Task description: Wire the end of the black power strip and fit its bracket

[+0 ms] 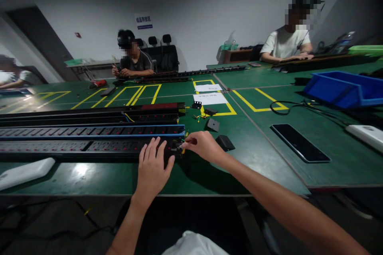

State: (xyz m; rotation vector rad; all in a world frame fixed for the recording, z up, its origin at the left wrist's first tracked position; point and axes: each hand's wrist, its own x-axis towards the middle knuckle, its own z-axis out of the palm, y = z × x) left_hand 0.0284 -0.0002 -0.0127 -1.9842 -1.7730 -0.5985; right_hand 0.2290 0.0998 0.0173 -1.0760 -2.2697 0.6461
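Power strip (89, 146), nearest of three long ones, lies along the green table's (254, 159) front edge. Your left hand (152, 167) lies flat on its right end, fingers spread, gripping nothing. Your right hand (203, 146) pinches thin wires (183, 150) at that end. Just beside it: two black caps (225, 142). Farther right, a dark phone (300, 148). Beyond: white papers (210, 98), blue bin (341, 87), a seated person (134, 61).

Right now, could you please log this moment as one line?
left hand: flat on power strip | right hand: pinching wires at its end
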